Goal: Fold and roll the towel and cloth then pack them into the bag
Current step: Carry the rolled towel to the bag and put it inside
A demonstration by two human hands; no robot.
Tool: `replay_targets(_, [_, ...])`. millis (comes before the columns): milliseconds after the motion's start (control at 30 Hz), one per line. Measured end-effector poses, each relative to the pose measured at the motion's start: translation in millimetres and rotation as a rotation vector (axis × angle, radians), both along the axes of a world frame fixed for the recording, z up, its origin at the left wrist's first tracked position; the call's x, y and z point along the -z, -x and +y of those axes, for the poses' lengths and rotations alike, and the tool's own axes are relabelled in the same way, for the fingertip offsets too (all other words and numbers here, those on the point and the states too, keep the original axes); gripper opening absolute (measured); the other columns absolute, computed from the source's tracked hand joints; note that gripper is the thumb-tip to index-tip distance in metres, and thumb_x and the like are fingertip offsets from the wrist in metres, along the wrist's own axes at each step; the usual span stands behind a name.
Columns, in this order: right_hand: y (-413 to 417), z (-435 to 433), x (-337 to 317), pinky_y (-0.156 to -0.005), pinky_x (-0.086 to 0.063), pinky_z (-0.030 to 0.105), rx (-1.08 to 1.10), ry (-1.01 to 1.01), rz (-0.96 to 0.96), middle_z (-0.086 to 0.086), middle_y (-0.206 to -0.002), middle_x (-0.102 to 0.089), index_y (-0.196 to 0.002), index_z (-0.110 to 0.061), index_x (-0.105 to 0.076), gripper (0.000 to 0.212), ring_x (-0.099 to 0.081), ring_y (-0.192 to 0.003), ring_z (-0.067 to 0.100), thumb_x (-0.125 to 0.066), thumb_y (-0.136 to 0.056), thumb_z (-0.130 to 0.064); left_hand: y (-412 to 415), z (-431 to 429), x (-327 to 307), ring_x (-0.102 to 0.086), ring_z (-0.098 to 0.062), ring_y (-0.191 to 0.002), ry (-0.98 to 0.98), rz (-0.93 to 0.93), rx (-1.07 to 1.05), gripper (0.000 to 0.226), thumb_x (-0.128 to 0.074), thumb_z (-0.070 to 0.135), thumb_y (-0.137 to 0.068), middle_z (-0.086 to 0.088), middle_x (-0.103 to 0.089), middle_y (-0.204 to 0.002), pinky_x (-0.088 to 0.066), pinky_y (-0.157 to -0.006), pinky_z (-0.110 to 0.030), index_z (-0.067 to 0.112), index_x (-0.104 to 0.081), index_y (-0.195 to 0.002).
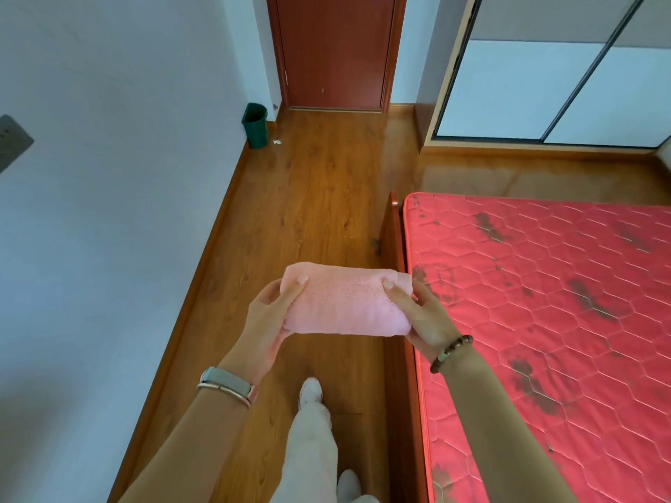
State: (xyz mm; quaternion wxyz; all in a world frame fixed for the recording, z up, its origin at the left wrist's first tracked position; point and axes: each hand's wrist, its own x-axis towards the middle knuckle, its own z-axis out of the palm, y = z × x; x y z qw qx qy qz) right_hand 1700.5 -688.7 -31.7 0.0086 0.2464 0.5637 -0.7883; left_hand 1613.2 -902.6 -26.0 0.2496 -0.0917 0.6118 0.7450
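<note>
A pink towel [345, 303], rolled into a short thick bundle, is held level in the air above the wooden floor, just left of the bed's edge. My left hand [270, 314] grips its left end, thumb on top. My right hand [423, 319] grips its right end the same way. No bag and no second cloth are in view.
A bed with a bare red quilted mattress [544, 303] and a wooden frame [394, 248] fills the right side. Wooden floor [308, 197] runs ahead to a closed red-brown door [336, 49]. A green bin [255, 125] stands by the left wall. A sliding wardrobe [562, 85] stands at the far right.
</note>
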Motion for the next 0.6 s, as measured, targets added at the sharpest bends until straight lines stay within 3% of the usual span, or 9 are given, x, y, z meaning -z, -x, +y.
replay_targets(100, [40, 13, 1, -0.097, -0.053, 0.046, 0.039, 0.006, -0.010, 0.007, -0.121, -0.069, -0.124, -0.014, -0.060, 0.045, -0.068, -0.110, 0.022, -0.071, -0.084, -0.032, 46, 15, 5, -0.066, -0.019, -0.093, 0.001, 0.015, 0.035, 0.007, -0.059, 0.022, -0.097, -0.003, -0.068, -0.102, -0.055, -0.085, -0.036, 0.021, -0.064, -0.102])
replay_targets(300, [142, 36, 0, -0.098, -0.052, 0.047, 0.094, 0.001, -0.005, 0.006, -0.120, -0.070, -0.125, -0.014, -0.061, 0.052, -0.067, -0.111, 0.022, -0.074, -0.079, -0.035, 156, 45, 4, -0.066, -0.017, -0.089, -0.029, 0.018, 0.052, 0.008, -0.056, 0.017, -0.098, 0.000, -0.068, -0.098, -0.060, -0.069, -0.023, 0.019, -0.063, -0.101])
replay_targets(467, [215, 56, -6, -0.098, -0.051, 0.046, 0.111, 0.013, 0.006, 0.005, -0.120, -0.070, -0.125, -0.014, -0.060, 0.049, -0.067, -0.111, 0.022, -0.072, -0.082, -0.034, 236, 65, -5, -0.067, -0.019, -0.092, -0.044, 0.007, 0.100, 0.009, -0.056, 0.017, -0.099, -0.003, -0.068, -0.101, -0.055, -0.085, -0.036, 0.019, -0.064, -0.102])
replay_targets(600, [264, 70, -6, -0.097, -0.053, 0.043, 0.136, 0.013, 0.006, 0.004, -0.120, -0.070, -0.126, -0.015, -0.059, 0.053, -0.067, -0.111, 0.021, -0.072, -0.080, -0.038, 292, 82, -7, -0.068, -0.019, -0.093, -0.039, 0.018, 0.145, 0.010, -0.060, 0.023, -0.097, -0.001, -0.070, -0.102, -0.058, -0.081, -0.032, 0.020, -0.064, -0.105])
